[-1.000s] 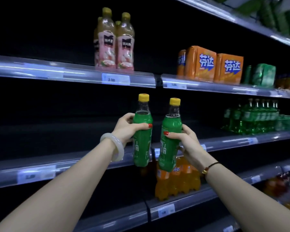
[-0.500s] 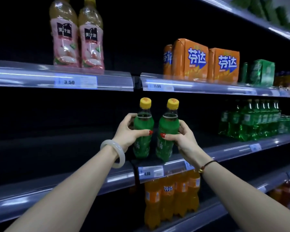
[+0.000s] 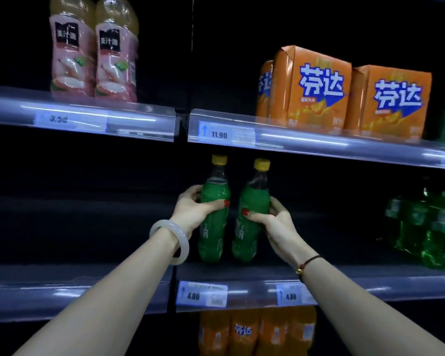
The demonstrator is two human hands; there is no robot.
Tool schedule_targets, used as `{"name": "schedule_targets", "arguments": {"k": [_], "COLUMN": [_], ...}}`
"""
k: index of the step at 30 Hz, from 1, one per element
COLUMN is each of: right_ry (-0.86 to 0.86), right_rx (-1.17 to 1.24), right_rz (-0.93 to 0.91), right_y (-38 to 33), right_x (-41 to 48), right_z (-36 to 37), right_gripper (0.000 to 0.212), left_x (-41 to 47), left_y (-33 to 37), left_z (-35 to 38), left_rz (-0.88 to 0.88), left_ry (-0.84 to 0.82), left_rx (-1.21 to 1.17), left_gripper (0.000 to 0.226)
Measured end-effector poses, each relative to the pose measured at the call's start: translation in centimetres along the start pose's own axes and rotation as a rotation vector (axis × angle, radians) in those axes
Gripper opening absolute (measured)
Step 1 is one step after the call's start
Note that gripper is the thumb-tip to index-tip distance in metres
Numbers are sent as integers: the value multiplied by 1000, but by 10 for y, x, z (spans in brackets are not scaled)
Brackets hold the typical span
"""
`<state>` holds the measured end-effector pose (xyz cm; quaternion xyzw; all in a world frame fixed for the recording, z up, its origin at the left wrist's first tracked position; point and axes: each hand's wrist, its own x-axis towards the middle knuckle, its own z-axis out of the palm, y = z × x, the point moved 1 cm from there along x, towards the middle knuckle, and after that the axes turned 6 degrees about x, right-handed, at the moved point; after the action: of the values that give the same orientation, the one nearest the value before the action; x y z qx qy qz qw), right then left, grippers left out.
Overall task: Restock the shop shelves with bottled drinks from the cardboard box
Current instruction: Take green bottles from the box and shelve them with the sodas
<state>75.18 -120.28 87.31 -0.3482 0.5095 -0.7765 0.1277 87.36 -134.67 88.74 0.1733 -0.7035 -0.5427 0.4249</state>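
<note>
1. We grip two green drinks inside the middle shelf (image 3: 242,291). The left bottle (image 3: 211,242) and the right bottle (image 3: 244,242) sit side by side, just apart, near the front edge
2. Our left hand (image 3: 193,209) is wrapped round the left bottle's upper body, thumb across the front. Our right hand (image 3: 272,222) is clamped the same way on the right bottle
3. We cannot tell whether the bases already touch the shelf floor
4. Both bottles stand roughly upright, long axis vertical, with yellow caps pointing to the upper shelf (image 3: 319,147). The right one leans its cap slightly rightward
5. We judge this pair nearly placed, with only setting down and letting go left
6. The bay beside them looks dark and bare, and other green bottles (image 3: 427,227) stand well apart to the right, so plenty of restocking likely remains. The cardboard box is out of view
</note>
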Motion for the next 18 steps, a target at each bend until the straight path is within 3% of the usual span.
{"name": "schedule_targets", "arguments": {"k": [4,8,18], "right_ry": [-42,-95,-101], "right_rx": [8,-71,-121], "right_rz": [45,64,40], "right_y": [14,29,42], "right_x": [26,41,50], "right_z": [-3,-3,-4], "right_gripper": [43,54,49], "left_x": [8,17,27], "left_y": [-10,-23,-34], "left_z": [11,19,27], "left_rz": [-52,-52,38], "left_ry": [35,71,39], "left_rx": [-47,-23,38], "left_gripper": [42,49,49]}}
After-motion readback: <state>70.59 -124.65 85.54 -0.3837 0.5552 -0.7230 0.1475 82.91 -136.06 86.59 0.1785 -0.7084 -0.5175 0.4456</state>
